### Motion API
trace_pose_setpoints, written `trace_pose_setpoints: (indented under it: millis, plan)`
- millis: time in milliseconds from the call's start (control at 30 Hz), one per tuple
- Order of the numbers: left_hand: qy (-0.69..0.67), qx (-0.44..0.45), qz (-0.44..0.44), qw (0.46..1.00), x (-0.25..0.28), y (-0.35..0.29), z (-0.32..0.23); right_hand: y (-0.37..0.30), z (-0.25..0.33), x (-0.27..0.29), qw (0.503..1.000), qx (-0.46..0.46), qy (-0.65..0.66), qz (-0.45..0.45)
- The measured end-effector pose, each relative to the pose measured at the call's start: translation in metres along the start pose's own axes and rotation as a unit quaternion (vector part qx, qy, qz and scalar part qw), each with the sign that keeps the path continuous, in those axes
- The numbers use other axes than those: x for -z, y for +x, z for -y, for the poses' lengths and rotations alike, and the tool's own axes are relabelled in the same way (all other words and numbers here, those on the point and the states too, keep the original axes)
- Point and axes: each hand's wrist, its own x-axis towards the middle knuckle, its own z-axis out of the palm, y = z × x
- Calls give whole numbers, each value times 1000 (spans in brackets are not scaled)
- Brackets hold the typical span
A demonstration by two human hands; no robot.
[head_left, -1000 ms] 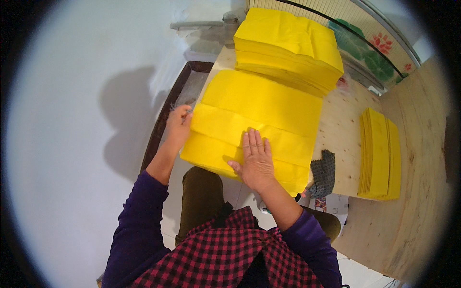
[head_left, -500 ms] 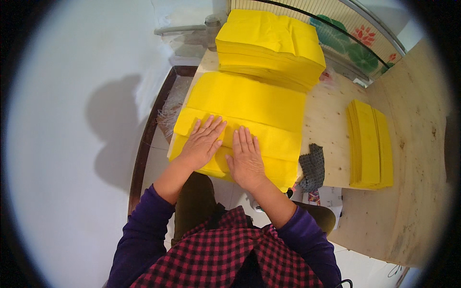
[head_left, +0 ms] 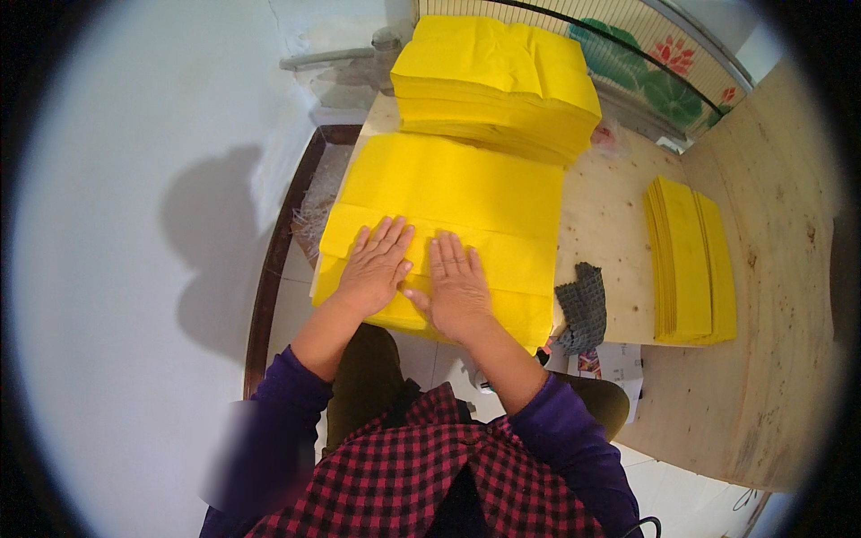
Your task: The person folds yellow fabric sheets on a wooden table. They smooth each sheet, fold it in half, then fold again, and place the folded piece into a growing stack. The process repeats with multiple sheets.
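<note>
A yellow felt-like cloth point(head_left: 466, 184) lies on the near part of the wooden table, with crosswise fold lines across its front half. My left hand point(head_left: 372, 273) rests flat on the folded strip, fingers stretched out. Beside it, my right hand point(head_left: 459, 287) presses on the same strip, its fingers straight and its thumb pointing toward the left hand. Both palms face down, and neither hand grips anything. Part of the strip under the palms is hidden.
Behind the cloth stands a thick stack of yellow cloths point(head_left: 493, 63). Folded yellow cloths point(head_left: 686, 260) lie at the right, near a wooden panel point(head_left: 771, 269). A crumpled dark grey cloth point(head_left: 583, 309) sits by the table's front edge. A glass jar point(head_left: 386, 61) stands at the back left.
My right hand has slid slightly left, and its thumb now reaches farther toward my left hand. The left hand stays nearly in place on the cloth. The whole view has shifted a little.
</note>
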Motion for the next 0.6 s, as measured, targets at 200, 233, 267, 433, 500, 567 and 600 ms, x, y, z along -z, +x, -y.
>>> trace_pose_setpoints:
  millis: [200,233,267,433,500,567,600]
  plan:
    - [38,53,9,998,-3,0,7,-27,-50,13,994,-87,-61,19]
    - [36,70,21,997,-3,0,9,-32,-57,15,992,-100,-71,22]
    - [37,83,22,996,-4,-1,13,-35,-62,18,990,-111,-77,33]
    - [18,146,30,989,2,-5,32,-41,-70,27,984,-155,-67,53]
    - [8,178,49,983,8,-7,39,-41,-69,30,982,-161,-75,60]
    - [22,194,63,979,15,-10,43,-41,-68,32,981,-165,-76,64]
    - [26,207,73,975,20,-11,45,-42,-67,33,981,-166,-76,66]
